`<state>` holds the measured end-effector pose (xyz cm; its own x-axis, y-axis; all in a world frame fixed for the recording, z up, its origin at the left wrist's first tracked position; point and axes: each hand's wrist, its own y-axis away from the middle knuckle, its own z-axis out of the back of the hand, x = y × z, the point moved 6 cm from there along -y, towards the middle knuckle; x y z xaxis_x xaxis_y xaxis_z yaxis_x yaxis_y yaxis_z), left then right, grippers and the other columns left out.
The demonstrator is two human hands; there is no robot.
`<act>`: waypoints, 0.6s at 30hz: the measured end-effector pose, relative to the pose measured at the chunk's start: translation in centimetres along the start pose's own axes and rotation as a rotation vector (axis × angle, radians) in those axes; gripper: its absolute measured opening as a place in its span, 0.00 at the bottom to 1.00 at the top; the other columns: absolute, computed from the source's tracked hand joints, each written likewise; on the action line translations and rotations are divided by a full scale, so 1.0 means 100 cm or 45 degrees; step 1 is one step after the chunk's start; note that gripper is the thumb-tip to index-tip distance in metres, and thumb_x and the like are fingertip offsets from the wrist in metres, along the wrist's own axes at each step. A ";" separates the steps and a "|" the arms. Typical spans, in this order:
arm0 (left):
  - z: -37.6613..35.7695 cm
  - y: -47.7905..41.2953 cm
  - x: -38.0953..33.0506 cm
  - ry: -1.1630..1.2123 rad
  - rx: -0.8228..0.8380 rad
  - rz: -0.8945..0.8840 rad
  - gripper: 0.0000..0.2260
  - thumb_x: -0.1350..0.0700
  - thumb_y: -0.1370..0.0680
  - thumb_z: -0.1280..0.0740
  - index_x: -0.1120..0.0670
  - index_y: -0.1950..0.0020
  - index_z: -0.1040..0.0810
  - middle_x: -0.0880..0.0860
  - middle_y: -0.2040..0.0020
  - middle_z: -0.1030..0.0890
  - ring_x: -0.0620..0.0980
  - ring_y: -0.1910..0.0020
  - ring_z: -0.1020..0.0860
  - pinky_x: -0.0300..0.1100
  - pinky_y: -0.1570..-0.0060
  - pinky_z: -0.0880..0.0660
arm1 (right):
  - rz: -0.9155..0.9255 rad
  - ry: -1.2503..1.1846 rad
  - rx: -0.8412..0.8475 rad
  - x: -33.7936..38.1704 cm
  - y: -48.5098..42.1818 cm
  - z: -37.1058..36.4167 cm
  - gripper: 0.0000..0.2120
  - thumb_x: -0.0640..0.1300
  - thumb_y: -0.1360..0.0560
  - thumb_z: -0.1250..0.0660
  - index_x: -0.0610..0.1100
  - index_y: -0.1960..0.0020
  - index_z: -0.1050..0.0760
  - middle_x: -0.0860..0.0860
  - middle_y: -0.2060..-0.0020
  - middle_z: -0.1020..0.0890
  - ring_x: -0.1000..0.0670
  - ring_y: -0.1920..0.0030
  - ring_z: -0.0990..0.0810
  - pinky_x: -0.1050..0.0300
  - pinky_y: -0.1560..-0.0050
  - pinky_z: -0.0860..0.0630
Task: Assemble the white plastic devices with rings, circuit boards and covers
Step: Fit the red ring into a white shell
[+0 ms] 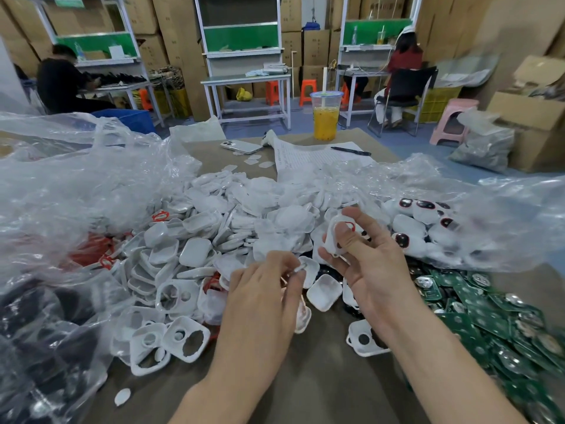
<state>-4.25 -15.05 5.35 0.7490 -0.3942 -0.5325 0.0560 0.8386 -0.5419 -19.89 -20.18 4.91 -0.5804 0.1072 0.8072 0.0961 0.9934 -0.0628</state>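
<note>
White plastic all over this table point(321, 377) tbh. The right hand point(376, 270) is up over the heap w/ a white shell point(331, 243) clamped between thumb and fingers. Its open side is tilted back toward the person, prob so the inside can be checked. A red ring point(350, 225) shows at the shell's top edge. It looks seated already, but can't be sure. The left hand point(263, 289) sits just beside it and a bit lower, fingertips pinched together on a small part point(301, 267). It's too tiny to say what it is, maybe a cover or button. My guess is it goes into the shell next, which is why both hands are close together instead of down in the pile. Supplies are fanned round within reach: loose shells point(195, 252) dead centre, spare rings point(91, 249) in a bag on the left, green circuit boards point(489, 316) on the right. What look like done units point(423, 206) w/ dark faces sit in the bag behind the right hand. The drink cup point(325, 117), phone point(241, 146) and pen point(351, 151) are parked at the far edge, well apart from the parts.
</note>
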 end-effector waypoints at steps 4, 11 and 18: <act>0.001 -0.003 0.010 0.346 -0.002 0.196 0.07 0.51 0.19 0.33 0.39 0.51 0.27 0.37 0.52 0.21 0.38 0.49 0.23 0.27 0.52 0.32 | -0.070 0.013 0.060 -0.004 0.001 -0.005 0.09 0.39 0.22 0.34 0.48 0.46 0.18 0.52 0.67 0.20 0.52 0.64 0.20 0.59 0.60 0.20; -0.003 -0.005 0.017 0.790 0.017 0.482 0.04 0.54 0.22 0.29 0.44 0.51 0.20 0.42 0.58 0.16 0.39 0.59 0.19 0.28 0.58 0.28 | -0.326 -0.300 0.013 -0.014 0.004 -0.009 0.12 0.45 0.18 0.38 0.39 0.43 0.20 0.49 0.67 0.24 0.54 0.68 0.27 0.64 0.68 0.25; 0.000 -0.008 0.018 1.029 0.016 0.556 0.07 0.56 0.21 0.29 0.45 0.47 0.18 0.48 0.56 0.14 0.47 0.55 0.16 0.32 0.53 0.22 | -0.333 -0.213 0.026 -0.015 0.006 -0.014 0.16 0.48 0.27 0.31 0.39 0.43 0.21 0.48 0.65 0.24 0.54 0.69 0.27 0.64 0.73 0.29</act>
<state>-2.97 -16.40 4.81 0.0161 -0.1805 -0.9834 -0.1126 0.9770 -0.1811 -17.89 -19.83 4.49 -0.7086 -0.1488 0.6898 -0.0892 0.9886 0.1216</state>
